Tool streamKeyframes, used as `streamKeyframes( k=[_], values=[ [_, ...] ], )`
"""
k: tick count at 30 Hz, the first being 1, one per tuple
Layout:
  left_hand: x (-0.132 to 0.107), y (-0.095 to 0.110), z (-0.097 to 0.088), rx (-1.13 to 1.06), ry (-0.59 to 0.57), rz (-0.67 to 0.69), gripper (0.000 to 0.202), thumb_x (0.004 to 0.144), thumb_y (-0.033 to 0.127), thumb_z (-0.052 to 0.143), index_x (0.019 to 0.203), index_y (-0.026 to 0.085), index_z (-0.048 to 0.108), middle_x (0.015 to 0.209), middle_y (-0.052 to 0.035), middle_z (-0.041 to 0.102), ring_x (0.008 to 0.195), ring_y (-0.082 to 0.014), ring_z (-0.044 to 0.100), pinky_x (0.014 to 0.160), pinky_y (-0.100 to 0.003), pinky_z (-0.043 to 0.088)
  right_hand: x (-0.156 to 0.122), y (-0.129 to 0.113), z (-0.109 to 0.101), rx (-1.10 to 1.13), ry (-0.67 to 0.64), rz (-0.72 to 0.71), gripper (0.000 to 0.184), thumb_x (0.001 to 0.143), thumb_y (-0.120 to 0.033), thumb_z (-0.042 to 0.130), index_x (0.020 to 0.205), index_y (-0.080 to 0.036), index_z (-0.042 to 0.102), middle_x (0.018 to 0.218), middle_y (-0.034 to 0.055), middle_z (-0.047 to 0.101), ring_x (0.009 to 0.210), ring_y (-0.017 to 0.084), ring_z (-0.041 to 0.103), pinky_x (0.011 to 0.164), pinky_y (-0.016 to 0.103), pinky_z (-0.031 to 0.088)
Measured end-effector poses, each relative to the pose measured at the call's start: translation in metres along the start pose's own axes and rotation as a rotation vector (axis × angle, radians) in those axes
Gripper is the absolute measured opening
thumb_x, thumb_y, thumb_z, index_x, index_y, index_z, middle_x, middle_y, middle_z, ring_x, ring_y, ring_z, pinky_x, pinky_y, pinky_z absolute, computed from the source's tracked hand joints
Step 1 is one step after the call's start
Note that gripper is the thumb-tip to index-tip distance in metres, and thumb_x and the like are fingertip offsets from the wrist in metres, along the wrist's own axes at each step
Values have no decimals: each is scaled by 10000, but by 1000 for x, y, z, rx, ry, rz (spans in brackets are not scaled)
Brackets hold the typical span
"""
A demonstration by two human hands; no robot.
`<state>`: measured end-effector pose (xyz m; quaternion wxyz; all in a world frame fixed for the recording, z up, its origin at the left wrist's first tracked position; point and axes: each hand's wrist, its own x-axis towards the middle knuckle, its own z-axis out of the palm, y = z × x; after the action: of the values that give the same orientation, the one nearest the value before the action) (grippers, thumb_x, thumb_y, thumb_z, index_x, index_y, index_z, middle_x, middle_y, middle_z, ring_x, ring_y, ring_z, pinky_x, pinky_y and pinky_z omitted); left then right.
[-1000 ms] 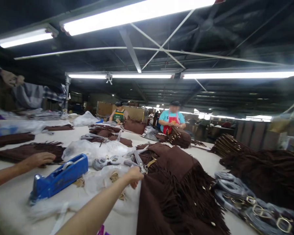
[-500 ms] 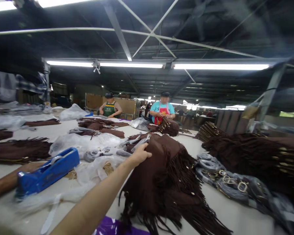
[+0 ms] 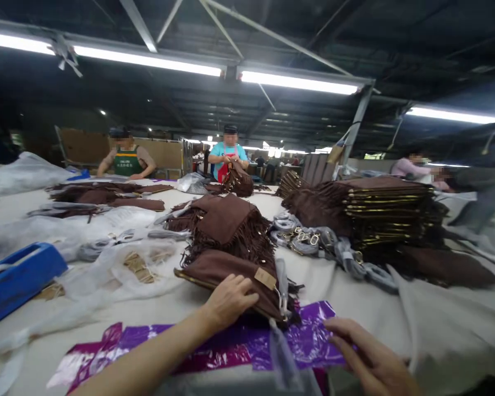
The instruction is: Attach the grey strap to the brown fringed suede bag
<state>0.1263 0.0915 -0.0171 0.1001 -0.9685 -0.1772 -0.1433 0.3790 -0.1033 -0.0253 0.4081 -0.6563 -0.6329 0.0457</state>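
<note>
Brown fringed bag [image 3: 231, 269] under flat left hand [image 3: 230, 300], right hand [image 3: 371, 360] slack, on cluttered white worktable [image 3: 346, 280] beneath strip-lit factory roof.

We press the left hand [image 3: 230, 301] flat on the brown bag [image 3: 235, 280] — right hand [image 3: 371, 360], fingers spread, touches the purple film [image 3: 231, 344] beneath.

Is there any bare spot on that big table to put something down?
Bare white tabletop shows between the near brown fringed bag and the grey straps with gold buckles. Left of the bag, clear plastic bags crowd it; purple plastic covers the front.
</note>
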Motion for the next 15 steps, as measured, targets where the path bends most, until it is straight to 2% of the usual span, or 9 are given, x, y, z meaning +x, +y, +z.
streamKeyframes(
  k=[1, 3, 6, 8, 9, 11, 12, 15],
  values=[
    [-12, 1, 12, -43, -24, -23, 284, 943, 199, 460, 1172, 263, 616, 974, -60, 568, 877, -201, 500, 786, -322, 393, 1, 0, 4, -49, 2, -66, 255, 895, -380, 525, 1018, -255, 711, 1070, 54, 741, 984, 235, 700, 864, 276, 581],
    [-29, 2, 16, -126, -64, -74, 387, 910, 125, 466, 1241, 287, 584, 986, -54, 570, 893, -198, 512, 800, -319, 398, 5, 0, 14, -134, -7, -186, 286, 924, -286, 465, 1094, -234, 689, 1207, 83, 687, 1128, 237, 635, 972, 343, 528],
    [-36, 15, -12, -205, -107, -176, 358, 856, 78, 469, 1117, 250, 644, 998, -57, 586, 923, -203, 533, 810, -324, 418, 17, -5, 35, -208, -121, -323, 362, 926, -187, 414, 1208, -225, 637, 1329, 106, 606, 1216, 231, 569, 1016, 391, 491],
    [-32, 38, -33, -233, -136, -292, 201, 870, 169, 488, 973, 195, 659, 986, -76, 603, 925, -226, 551, 804, -348, 444, 27, -12, 53, -237, -219, -369, 409, 902, -151, 426, 1270, -221, 592, 1386, 112, 554, 1237, 231, 549, 1012, 383, 487],
    [-27, 52, -39, -249, -158, -363, 181, 885, 272, 508, 943, 175, 649, 984, -93, 610, 925, -247, 563, 802, -371, 459, 32, -15, 63, -258, -252, -372, 429, 881, -141, 447, 1284, -216, 574, 1385, 117, 551, 1224, 235, 558, 992, 374, 498],
    [-18, 80, -39, -280, -217, -481, 358, 851, 461, 562, 1018, 151, 625, 1020, -132, 622, 959, -312, 575, 814, -444, 480, 38, -20, 82, -323, -304, -349, 410, 851, -137, 476, 1242, -209, 580, 1275, 115, 614, 1108, 234, 627, 888, 337, 542],
    [-13, 92, -34, -296, -244, -520, 384, 825, 447, 599, 1057, 140, 609, 1050, -150, 622, 989, -335, 574, 825, -466, 484, 40, -20, 90, -366, -326, -337, 353, 851, -141, 476, 1173, -209, 604, 1167, 102, 650, 1008, 227, 661, 810, 310, 555],
    [-2, 109, -14, -324, -302, -608, 376, 760, 163, 624, 1131, 129, 571, 1090, -169, 629, 1020, -335, 590, 820, -446, 503, 41, -13, 101, -452, -353, -339, 215, 886, -149, 439, 961, -213, 630, 908, 58, 653, 775, 199, 672, 645, 255, 522]
  ],
)
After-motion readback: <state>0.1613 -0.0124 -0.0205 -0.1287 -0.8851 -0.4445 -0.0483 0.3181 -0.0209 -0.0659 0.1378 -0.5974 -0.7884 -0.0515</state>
